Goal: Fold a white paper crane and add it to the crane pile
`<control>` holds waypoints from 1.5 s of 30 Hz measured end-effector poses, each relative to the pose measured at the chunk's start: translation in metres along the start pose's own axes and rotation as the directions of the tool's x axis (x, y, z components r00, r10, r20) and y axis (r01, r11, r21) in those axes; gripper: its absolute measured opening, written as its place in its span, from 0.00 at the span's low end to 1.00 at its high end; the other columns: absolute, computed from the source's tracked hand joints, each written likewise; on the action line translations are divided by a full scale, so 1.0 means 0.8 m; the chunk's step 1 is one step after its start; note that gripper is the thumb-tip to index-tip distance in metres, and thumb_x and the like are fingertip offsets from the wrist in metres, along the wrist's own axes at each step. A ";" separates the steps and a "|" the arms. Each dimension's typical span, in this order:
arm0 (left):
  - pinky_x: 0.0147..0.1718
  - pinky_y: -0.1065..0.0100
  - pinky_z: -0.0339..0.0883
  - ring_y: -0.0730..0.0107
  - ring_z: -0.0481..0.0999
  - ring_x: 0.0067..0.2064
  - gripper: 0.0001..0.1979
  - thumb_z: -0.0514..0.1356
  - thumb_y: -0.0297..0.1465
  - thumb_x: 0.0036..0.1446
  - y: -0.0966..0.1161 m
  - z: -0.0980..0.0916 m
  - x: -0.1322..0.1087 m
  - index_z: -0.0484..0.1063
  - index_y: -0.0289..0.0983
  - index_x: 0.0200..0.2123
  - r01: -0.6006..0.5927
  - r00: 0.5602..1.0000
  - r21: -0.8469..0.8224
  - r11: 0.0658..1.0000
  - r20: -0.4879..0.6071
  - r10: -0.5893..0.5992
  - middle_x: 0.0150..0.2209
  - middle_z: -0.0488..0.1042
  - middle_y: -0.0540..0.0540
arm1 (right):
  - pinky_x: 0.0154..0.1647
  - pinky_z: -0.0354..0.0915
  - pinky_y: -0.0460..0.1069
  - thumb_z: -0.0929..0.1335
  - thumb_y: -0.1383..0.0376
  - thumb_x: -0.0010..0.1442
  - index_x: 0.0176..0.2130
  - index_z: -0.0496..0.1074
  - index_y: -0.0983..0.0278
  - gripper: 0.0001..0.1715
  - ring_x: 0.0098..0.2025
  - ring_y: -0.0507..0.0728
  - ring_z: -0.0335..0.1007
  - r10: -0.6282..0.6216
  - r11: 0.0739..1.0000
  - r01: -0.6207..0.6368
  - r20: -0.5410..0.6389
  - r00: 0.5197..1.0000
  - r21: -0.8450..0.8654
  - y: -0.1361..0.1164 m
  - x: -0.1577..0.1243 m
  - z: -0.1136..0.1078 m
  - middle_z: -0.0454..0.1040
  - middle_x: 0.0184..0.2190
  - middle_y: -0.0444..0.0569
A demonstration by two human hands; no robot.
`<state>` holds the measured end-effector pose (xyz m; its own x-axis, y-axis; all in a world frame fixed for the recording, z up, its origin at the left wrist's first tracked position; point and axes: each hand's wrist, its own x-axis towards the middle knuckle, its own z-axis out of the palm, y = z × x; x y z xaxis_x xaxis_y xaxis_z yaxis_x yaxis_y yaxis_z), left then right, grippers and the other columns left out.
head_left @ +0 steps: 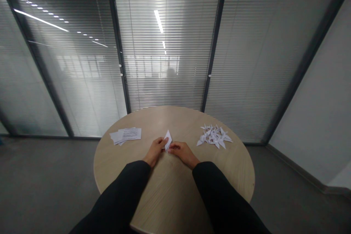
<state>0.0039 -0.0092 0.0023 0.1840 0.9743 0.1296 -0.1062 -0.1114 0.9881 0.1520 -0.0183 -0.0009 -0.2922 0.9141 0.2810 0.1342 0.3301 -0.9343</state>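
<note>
Pinching the folded paper [168,140] narrowly and upright between my left hand [155,151] and right hand [182,153]; origami cranes [214,136] lie rightward, printed sheets [125,135] leftward.

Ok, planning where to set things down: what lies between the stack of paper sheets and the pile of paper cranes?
The head view shows a folded paper piece there, held between the left hand and the right hand.

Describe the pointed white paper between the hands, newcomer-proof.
On the round wooden table, look midway between the loose printed sheets and the heap of folded paper cranes. There sits a narrow, pointed white paper fold, pinched by the left hand and right hand. It alone is held.
</note>
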 end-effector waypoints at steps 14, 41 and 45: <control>0.47 0.62 0.63 0.63 0.72 0.46 0.10 0.59 0.35 0.50 -0.013 -0.008 0.017 0.75 0.37 0.34 -0.345 0.933 0.328 0.879 0.017 0.360 0.40 0.74 0.42 | 0.40 0.63 0.49 0.70 0.56 0.48 0.28 0.73 0.65 0.14 0.34 0.55 0.70 -0.046 0.999 0.047 -0.038 0.998 0.004 0.000 0.001 -0.001 0.75 0.29 0.46; 0.33 0.68 0.67 0.69 0.72 0.30 0.22 0.61 0.47 0.45 -0.009 -0.002 0.015 0.75 0.32 0.33 -0.182 0.983 0.020 0.983 -0.016 0.183 0.28 0.74 0.45 | 0.30 0.64 0.47 0.68 0.58 0.48 0.28 0.66 0.63 0.11 0.26 0.52 0.68 0.042 0.989 -0.032 -0.069 0.997 0.143 0.009 0.006 -0.002 0.72 0.24 0.43; 0.31 0.69 0.66 0.69 0.71 0.30 0.22 0.60 0.47 0.46 -0.011 -0.006 0.019 0.74 0.32 0.31 -0.190 0.977 0.047 0.981 -0.095 0.194 0.27 0.73 0.46 | 0.30 0.64 0.47 0.66 0.61 0.48 0.29 0.66 0.63 0.08 0.26 0.52 0.68 0.060 0.993 -0.050 -0.093 0.994 0.107 0.015 0.007 -0.004 0.72 0.23 0.43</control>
<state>0.0028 0.0079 -0.0046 0.0665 0.9484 0.3100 -0.0935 -0.3033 0.9483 0.1548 -0.0083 -0.0095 -0.1947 0.9502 0.2434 0.0471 0.2570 -0.9653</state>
